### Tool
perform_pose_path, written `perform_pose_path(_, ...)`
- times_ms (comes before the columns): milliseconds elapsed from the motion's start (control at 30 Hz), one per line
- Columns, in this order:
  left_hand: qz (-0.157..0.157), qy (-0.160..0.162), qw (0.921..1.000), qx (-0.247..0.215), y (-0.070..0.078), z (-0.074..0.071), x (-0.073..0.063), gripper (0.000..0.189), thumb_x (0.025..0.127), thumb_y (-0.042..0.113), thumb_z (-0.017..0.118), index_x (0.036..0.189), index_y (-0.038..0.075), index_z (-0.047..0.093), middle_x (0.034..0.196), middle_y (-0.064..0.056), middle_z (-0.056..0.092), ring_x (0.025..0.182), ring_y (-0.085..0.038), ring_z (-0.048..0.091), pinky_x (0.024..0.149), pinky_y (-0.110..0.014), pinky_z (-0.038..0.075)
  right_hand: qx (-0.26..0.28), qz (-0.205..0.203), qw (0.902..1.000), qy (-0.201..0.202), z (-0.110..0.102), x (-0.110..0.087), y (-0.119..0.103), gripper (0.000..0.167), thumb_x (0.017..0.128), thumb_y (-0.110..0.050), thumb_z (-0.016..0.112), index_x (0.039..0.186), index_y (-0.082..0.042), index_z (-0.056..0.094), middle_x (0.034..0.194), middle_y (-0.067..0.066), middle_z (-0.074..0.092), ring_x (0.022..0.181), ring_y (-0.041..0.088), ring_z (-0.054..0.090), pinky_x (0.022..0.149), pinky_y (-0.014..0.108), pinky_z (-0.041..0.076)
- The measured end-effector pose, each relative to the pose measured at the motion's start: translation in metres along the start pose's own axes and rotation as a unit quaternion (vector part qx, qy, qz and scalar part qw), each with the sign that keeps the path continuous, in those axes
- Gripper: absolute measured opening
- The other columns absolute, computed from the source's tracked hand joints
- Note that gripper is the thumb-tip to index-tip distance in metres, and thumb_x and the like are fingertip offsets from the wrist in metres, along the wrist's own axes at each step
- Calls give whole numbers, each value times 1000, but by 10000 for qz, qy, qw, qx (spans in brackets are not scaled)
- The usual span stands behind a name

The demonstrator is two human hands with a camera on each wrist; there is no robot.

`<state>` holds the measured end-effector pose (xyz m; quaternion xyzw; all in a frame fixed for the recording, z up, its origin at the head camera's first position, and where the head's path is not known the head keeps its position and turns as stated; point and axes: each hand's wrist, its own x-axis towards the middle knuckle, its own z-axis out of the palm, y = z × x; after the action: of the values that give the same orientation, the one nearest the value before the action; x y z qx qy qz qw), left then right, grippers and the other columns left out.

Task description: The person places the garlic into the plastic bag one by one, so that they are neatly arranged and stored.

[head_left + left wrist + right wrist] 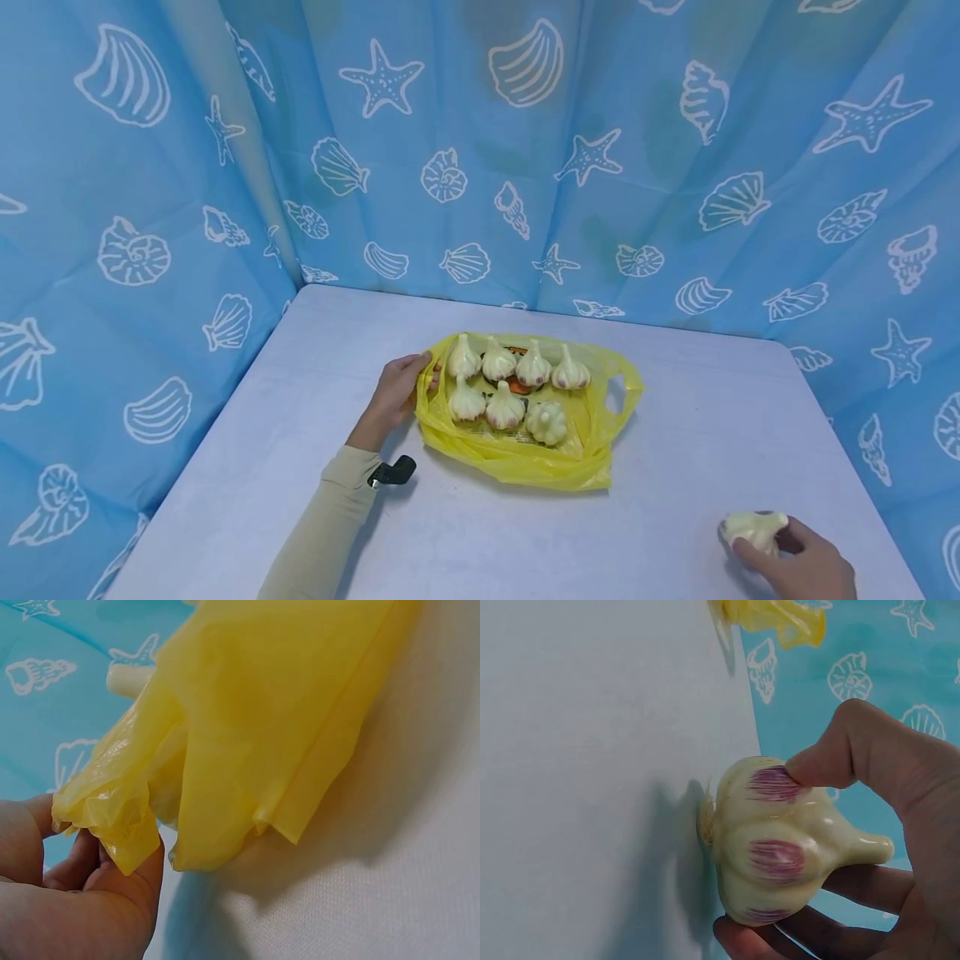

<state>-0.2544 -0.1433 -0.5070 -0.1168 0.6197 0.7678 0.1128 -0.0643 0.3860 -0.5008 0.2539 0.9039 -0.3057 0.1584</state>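
Observation:
A yellow plastic bag point(517, 471) lies on the table with several garlic bulbs point(506, 406) in two rough rows on it. My left hand point(400, 387) pinches the bag's left edge; in the left wrist view the thumb and fingers point(75, 862) hold a crumpled corner of the plastic point(112, 817). At the front right, my right hand point(813, 562) grips one more garlic bulb point(753, 531). In the right wrist view this bulb point(772, 840), white with purple streaks, has its root end close to the table and its stem toward the palm.
A white cloth covers the table point(675, 433). Blue curtains point(480, 125) printed with shells and starfish rise behind it and at both sides. The bag's handle loop point(628, 383) points right. A black strap device point(393, 472) sits on the left wrist.

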Motion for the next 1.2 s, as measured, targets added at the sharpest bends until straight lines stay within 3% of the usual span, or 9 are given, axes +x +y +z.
perform_pose_path(267, 62, 25, 10000, -8, 3, 2, -1, 38, 102, 30, 52, 117, -4, 57, 96, -12, 59, 74, -12, 59, 65, -21, 54, -56, -805, 9940, 734, -10, -7, -46, 96, 72, -60, 77, 131, 10, 49, 117, 33, 59, 101, 46, 56, 66, 44, 57)
perform_pose_path(467, 12, 63, 10000, 73, 3, 3, 0, 39, 102, 33, 53, 117, -2, 58, 96, -12, 60, 74, -13, 59, 66, -22, 55, 195, -1386, 9816, 1301, -6, -14, -83, 76, 72, -43, 82, 126, 4, 57, 122, 27, 55, 105, 41, 54, 77, 50, 56)
perform_pose_path(633, 13, 99, 9998, 145, 2, 2, 0, 40, 100, 35, 55, 120, -1, 58, 98, -12, 60, 74, -12, 60, 67, -22, 55, 312, -2110, 9645, 1555, -1, -17, -109, 66, 75, -37, 82, 124, 1, 59, 119, 20, 57, 104, 36, 54, 84, 53, 54)
perform_pose_path(1067, 152, -80, 9998, -62, 3, 2, -1, 41, 101, 33, 54, 122, -3, 55, 101, -13, 60, 75, -12, 61, 66, -21, 55, 520, -3234, 9329, 1500, 10, -9, -168, 53, 77, -27, 81, 119, -1, 63, 115, 16, 58, 101, 32, 56, 87, 54, 52)
perform_pose_path(1200, 208, -96, 9997, -94, 2, 2, -1, 39, 102, 31, 54, 120, -3, 56, 100, -13, 60, 74, -13, 61, 66, -22, 55, 611, -3361, 9301, 1348, 16, -5, -183, 52, 78, -27, 80, 120, -1, 62, 116, 15, 58, 102, 31, 55, 88, 53, 52)
